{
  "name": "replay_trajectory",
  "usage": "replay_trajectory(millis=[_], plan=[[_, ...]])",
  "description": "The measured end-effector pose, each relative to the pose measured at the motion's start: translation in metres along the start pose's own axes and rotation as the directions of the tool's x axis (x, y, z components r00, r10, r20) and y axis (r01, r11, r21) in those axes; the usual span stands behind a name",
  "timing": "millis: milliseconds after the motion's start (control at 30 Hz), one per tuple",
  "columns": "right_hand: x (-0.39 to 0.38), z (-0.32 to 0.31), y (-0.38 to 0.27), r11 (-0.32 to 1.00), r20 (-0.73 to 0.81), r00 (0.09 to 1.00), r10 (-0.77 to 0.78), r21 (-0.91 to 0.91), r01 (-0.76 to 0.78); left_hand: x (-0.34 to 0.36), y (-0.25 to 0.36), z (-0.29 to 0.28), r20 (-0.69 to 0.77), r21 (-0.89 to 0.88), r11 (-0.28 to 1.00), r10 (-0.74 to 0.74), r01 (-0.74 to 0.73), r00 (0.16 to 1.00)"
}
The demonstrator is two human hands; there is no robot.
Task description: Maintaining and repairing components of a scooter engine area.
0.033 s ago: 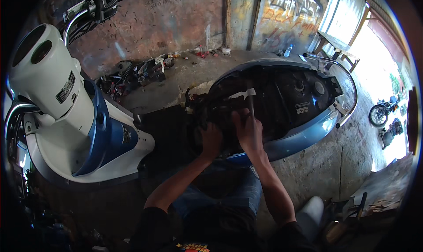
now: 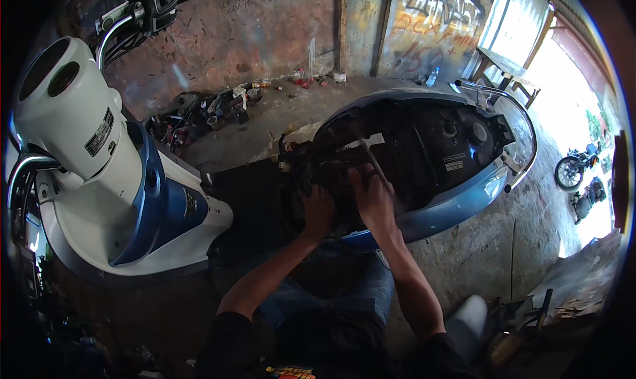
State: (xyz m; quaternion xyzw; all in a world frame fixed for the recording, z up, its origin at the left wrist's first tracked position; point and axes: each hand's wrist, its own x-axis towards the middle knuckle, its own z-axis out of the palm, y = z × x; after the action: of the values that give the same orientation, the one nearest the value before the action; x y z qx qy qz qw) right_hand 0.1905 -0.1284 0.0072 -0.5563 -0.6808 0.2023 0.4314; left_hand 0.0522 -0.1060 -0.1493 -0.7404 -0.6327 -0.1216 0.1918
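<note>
A scooter with a blue side panel (image 2: 457,203) stands before me, its seat off and its dark inner bay uncovered. Over the front part of that bay, my right hand (image 2: 374,203) is closed around a slim metal rod-shaped tool (image 2: 373,155), blurred by motion. The tool's lower end is lost among dark parts and fingers. Just to the left, my left hand (image 2: 318,210) is closed down against the dark frame parts, with its fingertips hidden in shadow. A pale patch (image 2: 375,139) shows behind the tool.
The white front body (image 2: 79,141) and handlebar (image 2: 162,5) rise at the left. A chrome grab rail (image 2: 533,134) curves round the rear. Loose parts (image 2: 205,114) lie in a heap by the wall. A bottle (image 2: 433,76) and a bench (image 2: 507,64) stand beyond.
The upper end of the tool has swung to the left, uncovering more of the pale patch. Both hands stay in nearly the same place.
</note>
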Motion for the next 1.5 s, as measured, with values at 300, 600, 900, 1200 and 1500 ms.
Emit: replay_trajectory(millis=[300, 600, 900, 1200, 1500], plan=[[0.001, 0.005, 0.001, 0.919, -0.179, 0.947, -0.266, 0.248, 0.305, -0.002, 0.001, 0.007, -0.006, 0.038, 0.999, 0.022, -0.022, 1.000], [0.000, 0.004, 0.001, 0.954, -0.091, 0.962, -0.257, 0.133, 0.268, 0.000, 0.002, 0.002, -0.033, 0.079, 0.997, -0.003, 0.006, 0.999], [0.004, 0.001, 0.003, 0.987, -0.069, 0.993, -0.091, 0.126, 0.099, 0.001, 0.001, 0.006, 0.006, 0.054, 0.999, 0.001, -0.002, 1.000], [0.016, -0.017, -0.029, 0.983, -0.265, 0.952, -0.151, 0.060, 0.173, -0.002, -0.026, -0.016, -0.076, -0.160, 0.978, 0.124, -0.135, 0.989], [0.040, -0.030, -0.046, 0.983, -0.282, 0.956, 0.079, 0.180, -0.028, -0.039, -0.069, -0.056, -0.159, -0.800, 0.599, -0.247, 0.022, 0.956]])
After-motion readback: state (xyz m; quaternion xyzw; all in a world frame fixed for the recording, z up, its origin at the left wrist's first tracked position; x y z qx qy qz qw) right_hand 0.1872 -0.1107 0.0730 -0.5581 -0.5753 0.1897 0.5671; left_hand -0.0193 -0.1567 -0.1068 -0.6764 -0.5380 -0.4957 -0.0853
